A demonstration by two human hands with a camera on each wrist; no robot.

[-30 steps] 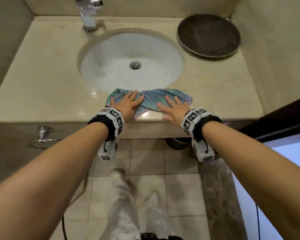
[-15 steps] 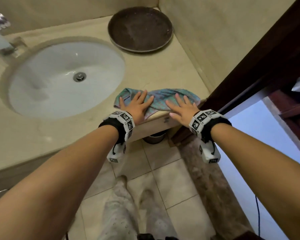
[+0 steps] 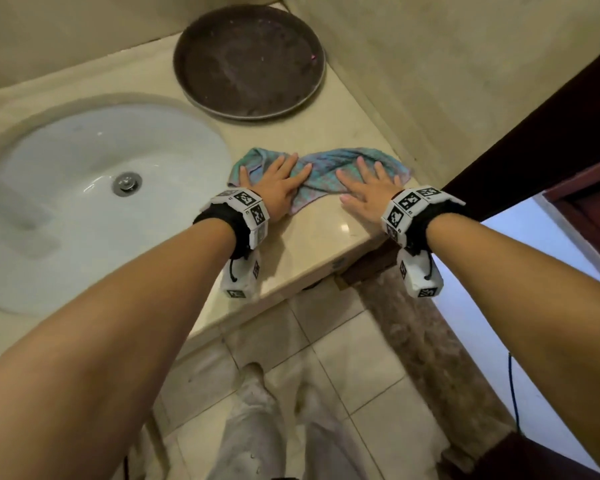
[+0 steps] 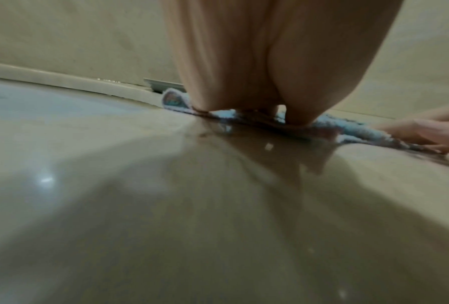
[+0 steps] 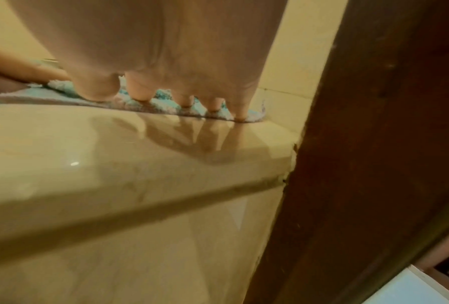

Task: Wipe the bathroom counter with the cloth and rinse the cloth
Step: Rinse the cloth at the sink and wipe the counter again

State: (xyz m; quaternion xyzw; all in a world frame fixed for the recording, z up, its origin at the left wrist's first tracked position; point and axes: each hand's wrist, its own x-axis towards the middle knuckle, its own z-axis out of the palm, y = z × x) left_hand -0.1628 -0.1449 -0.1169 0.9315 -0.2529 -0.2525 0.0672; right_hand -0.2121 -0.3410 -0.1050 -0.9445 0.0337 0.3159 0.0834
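Note:
A teal and pink cloth (image 3: pixel 321 168) lies spread on the beige marble counter (image 3: pixel 319 233), right of the basin and close to the right wall. My left hand (image 3: pixel 279 183) presses flat on the cloth's left part, fingers straight and spread. On its right part my right hand (image 3: pixel 369 185) presses flat too. From the left wrist view, the left hand (image 4: pixel 246 107) bears down on the cloth (image 4: pixel 358 129) against the wet, shiny counter (image 4: pixel 218 205). In the right wrist view the right fingertips (image 5: pixel 184 100) rest on the cloth (image 5: pixel 163 102) near the counter's right end.
A white oval basin (image 3: pixel 84 202) with a metal drain (image 3: pixel 127 183) sits left of the cloth. Behind the cloth a dark round tray (image 3: pixel 248 60) stands in the corner. A dark wooden door frame (image 3: pixel 534 133) bounds the counter's right end. Tiled floor (image 3: pixel 326 358) lies below.
Both hands have slid the cloth to the right along the counter front, from before the basin to the right end by the wall. The head view has swung right; the tap is out of view.

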